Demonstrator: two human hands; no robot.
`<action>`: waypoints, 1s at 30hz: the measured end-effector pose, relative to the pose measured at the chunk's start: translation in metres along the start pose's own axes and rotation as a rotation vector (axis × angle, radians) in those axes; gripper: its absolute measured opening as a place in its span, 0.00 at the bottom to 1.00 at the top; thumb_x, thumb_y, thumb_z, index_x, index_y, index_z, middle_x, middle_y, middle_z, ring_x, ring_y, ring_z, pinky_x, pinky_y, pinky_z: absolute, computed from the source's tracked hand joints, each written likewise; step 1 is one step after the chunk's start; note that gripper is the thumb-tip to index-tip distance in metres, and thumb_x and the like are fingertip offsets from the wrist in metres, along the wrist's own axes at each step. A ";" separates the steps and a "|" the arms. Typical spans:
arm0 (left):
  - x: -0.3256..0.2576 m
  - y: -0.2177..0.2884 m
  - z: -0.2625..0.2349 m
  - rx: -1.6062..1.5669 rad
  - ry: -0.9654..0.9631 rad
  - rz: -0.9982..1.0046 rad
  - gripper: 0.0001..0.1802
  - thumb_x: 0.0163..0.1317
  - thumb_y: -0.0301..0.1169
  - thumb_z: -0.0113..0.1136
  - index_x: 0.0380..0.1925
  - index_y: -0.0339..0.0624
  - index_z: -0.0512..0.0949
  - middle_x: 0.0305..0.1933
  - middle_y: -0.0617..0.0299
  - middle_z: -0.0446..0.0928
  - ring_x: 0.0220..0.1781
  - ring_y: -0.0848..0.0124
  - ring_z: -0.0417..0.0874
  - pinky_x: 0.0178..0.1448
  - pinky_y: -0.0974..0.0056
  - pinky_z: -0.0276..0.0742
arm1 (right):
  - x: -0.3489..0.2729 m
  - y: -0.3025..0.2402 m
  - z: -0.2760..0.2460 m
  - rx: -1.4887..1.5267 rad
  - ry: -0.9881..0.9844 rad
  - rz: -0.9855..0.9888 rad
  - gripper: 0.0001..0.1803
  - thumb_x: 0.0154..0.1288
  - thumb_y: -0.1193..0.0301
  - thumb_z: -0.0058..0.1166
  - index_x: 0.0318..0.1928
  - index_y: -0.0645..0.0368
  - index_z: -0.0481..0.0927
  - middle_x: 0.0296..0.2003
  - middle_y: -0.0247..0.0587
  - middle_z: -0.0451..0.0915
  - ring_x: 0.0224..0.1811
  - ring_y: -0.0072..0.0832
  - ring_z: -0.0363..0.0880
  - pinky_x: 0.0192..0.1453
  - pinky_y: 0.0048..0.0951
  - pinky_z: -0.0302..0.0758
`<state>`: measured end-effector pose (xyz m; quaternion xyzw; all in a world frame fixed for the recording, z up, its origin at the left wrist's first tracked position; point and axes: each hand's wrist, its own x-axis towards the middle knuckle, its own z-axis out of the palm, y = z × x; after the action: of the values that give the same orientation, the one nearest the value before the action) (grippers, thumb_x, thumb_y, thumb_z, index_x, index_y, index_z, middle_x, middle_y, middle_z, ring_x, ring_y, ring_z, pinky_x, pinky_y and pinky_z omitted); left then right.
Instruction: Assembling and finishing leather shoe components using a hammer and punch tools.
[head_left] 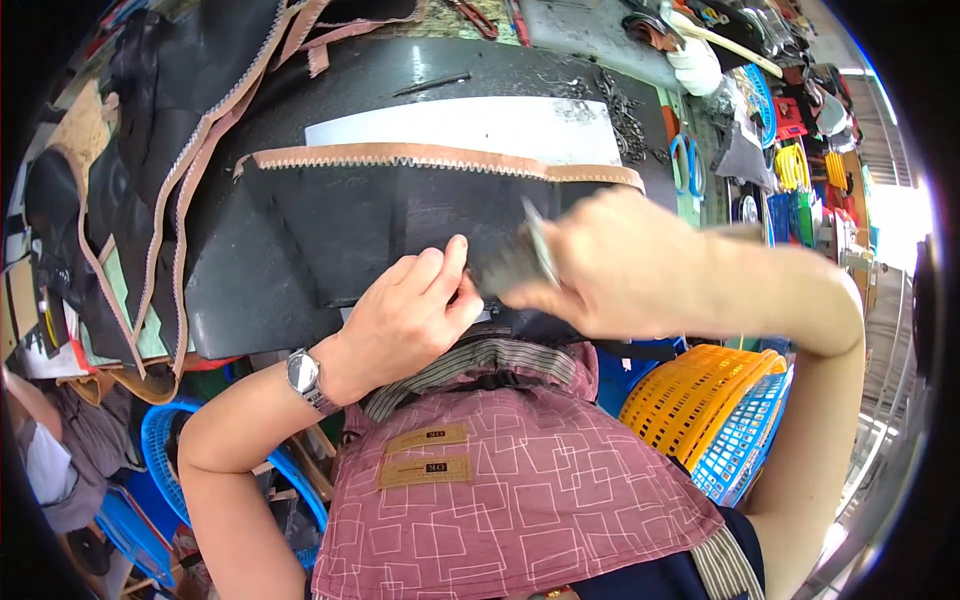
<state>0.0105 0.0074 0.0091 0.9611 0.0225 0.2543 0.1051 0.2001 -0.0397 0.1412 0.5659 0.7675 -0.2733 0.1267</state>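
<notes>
My left hand (415,305) is closed near the front edge of the work surface, thumb and fingertips pinched at a dark, blurred piece (500,265). My right hand (630,265) is wrapped round a blurred tool with a thin metal blade (541,250); a pale handle end (738,232) sticks out behind the fist. The blade stands beside the dark piece; whether they touch I cannot tell. Under both hands lies a black sheet (350,225), and across its far side runs a tan strip (440,155) with a zigzag edge.
A white sheet (460,122) and a thin dark rod (432,84) lie beyond the strip. Black trimmings (622,115) and blue-handled scissors (687,165) are at the right. Black pieces with tan zigzag edging (165,190) hang left. Yellow (690,400) and blue baskets (160,440) flank me.
</notes>
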 end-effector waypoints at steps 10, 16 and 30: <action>-0.008 0.000 0.006 0.049 0.076 -0.009 0.07 0.51 0.25 0.58 0.30 0.34 0.75 0.44 0.43 0.76 0.35 0.67 0.73 0.35 0.69 0.71 | -0.033 0.010 0.049 0.334 0.495 -0.043 0.13 0.60 0.60 0.56 0.32 0.56 0.72 0.24 0.40 0.77 0.22 0.39 0.78 0.23 0.36 0.73; -0.008 0.003 0.003 0.005 0.029 -0.034 0.12 0.48 0.24 0.57 0.35 0.33 0.76 0.48 0.44 0.74 0.39 0.64 0.74 0.40 0.66 0.74 | -0.036 0.022 0.067 0.223 0.467 -0.050 0.13 0.56 0.65 0.59 0.29 0.58 0.69 0.20 0.41 0.73 0.21 0.40 0.76 0.22 0.37 0.72; -0.017 -0.003 0.001 -0.021 0.065 0.025 0.15 0.45 0.21 0.58 0.36 0.27 0.76 0.43 0.45 0.76 0.40 0.61 0.77 0.42 0.64 0.78 | -0.018 0.020 0.066 -0.345 0.526 -0.389 0.13 0.46 0.69 0.57 0.22 0.55 0.64 0.14 0.31 0.61 0.13 0.23 0.70 0.15 0.26 0.67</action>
<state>-0.0041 0.0084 -0.0009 0.9514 0.0115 0.2871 0.1111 0.2167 -0.0868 0.0909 0.4307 0.9018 -0.0039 -0.0358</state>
